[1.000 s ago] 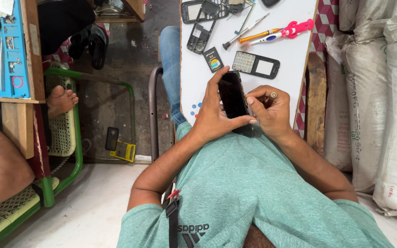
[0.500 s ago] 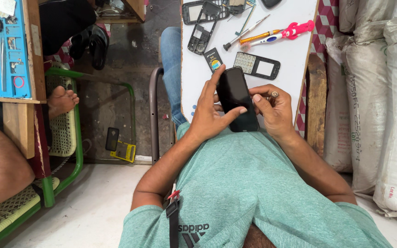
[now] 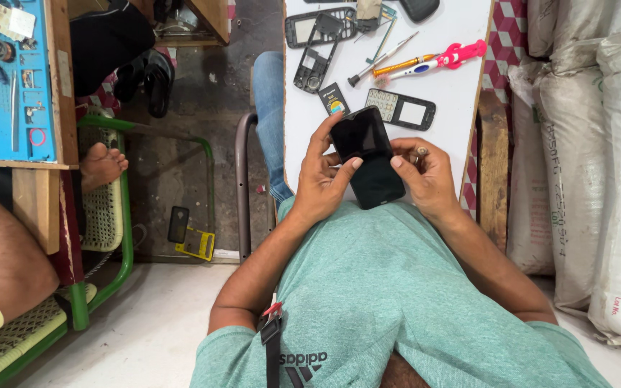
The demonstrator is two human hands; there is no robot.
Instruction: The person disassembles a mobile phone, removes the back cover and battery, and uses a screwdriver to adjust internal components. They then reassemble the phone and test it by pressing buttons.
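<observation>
Phone (image 3: 369, 154) now upright between both hands.

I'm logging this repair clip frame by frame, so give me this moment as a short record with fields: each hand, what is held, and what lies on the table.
left hand: left hand grips the black phone from its left side, thumb on the dark face
right hand: right hand touches the phone's right edge, pinching a small part, too small to tell
table: white table with a keypad panel, phone frames, a screwdriver, a pink tool
beside: stacked white sacks; another person's bare foot
</observation>
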